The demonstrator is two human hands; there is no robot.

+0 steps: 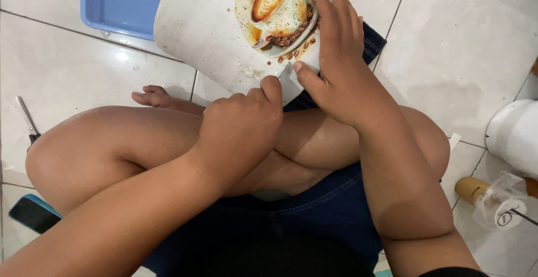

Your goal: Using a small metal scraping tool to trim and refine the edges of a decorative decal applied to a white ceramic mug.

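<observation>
At the top centre of the frame, a white board [196, 25] with a coffee-cup picture rests tilted over the person's crossed legs. The right hand [336, 47] lies flat and open on the picture, steadying it. The left hand [244, 126] is curled closed, thumb pressing at the board's lower edge, where a patch looks scraped bare and rough. Most of the picture remains intact, so the work appears barely begun.
</observation>
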